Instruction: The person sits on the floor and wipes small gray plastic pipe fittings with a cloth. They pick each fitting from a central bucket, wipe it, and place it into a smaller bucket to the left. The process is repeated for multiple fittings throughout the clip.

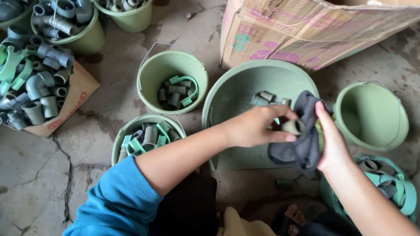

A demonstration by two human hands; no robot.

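My left hand (pixel 259 125) pinches a small grey pipe fitting (pixel 291 126) at its end. My right hand (pixel 329 143) wraps a dark grey cloth (pixel 303 142) around that fitting from the right. Both hands hover over a large green basin (pixel 238 87) that holds a few grey fittings (pixel 264 98) near its far side. The fitting is mostly hidden by the cloth and my fingers.
Green buckets stand around: one (pixel 170 66) with grey and green fittings, one (pixel 143 131) by my left arm, one (pixel 371 114) with nothing in it at the right, another (pixel 393 185) lower right. A small box (pixel 74 97) heaped with fittings sits left; a big cardboard box (pixel 312 18) behind.
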